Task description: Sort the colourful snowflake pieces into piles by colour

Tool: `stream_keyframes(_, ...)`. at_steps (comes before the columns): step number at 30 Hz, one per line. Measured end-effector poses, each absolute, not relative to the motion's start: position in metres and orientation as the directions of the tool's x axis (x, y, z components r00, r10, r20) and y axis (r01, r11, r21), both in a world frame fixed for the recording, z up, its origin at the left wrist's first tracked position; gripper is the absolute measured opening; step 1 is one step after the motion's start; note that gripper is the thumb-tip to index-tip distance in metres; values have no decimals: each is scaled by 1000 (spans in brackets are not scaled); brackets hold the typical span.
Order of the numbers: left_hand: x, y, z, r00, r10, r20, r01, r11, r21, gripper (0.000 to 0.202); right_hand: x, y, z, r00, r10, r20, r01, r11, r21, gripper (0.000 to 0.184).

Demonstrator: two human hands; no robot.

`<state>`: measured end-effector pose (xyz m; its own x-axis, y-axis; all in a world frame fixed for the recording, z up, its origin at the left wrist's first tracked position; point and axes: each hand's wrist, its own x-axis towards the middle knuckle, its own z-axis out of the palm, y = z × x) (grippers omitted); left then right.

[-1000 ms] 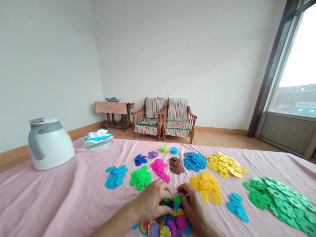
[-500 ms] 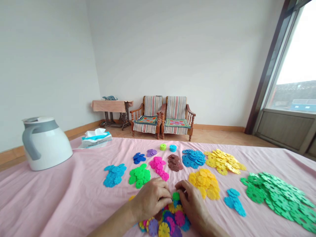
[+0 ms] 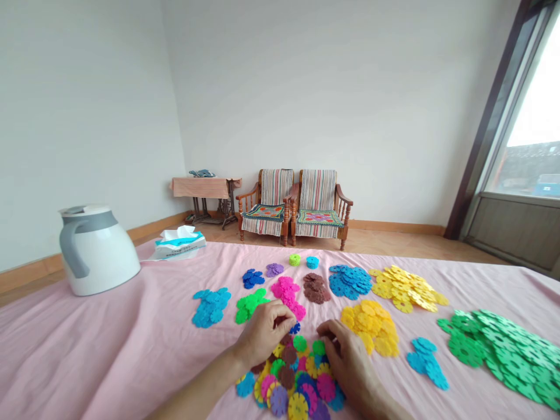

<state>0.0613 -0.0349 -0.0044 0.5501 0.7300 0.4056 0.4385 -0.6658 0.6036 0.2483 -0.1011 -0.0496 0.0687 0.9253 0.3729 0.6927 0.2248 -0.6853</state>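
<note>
A mixed pile of small notched plastic discs (image 3: 286, 376) in many colours lies in front of me on the pink cloth (image 3: 144, 356). My left hand (image 3: 265, 332) is above the pile's far left side, beside the light-green discs (image 3: 250, 304). Its thumb and fingertips are pinched together, and whatever they hold is hidden. On the pile's right edge is my right hand (image 3: 347, 356), its fingers loosely bent with a gap to the thumb, close to a green disc (image 3: 318, 347). Pink discs (image 3: 286, 294) and a dark-blue disc (image 3: 294, 328) lie just beyond my left fingertips.
Sorted discs lie around: yellow-orange (image 3: 371, 326), yellow (image 3: 405, 289), green (image 3: 503, 350), blue (image 3: 350, 281), brown (image 3: 315, 288) and light blue (image 3: 211, 306). A white jug (image 3: 102, 256) and tissue box (image 3: 180, 245) stand at left. Two armchairs (image 3: 293, 204) are beyond the cloth.
My left hand has lifted away from the mixed pile, up and left towards the light-green discs, uncovering more of the pile. My right hand stays at the pile's right edge. The view has shifted slightly.
</note>
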Motion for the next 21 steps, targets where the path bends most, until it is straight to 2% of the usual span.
stream_keyframes(21,58,-31,-6,496,760,420,413,-632,656,12,247,-103,-43,66,931,360,715,208,-668,19)
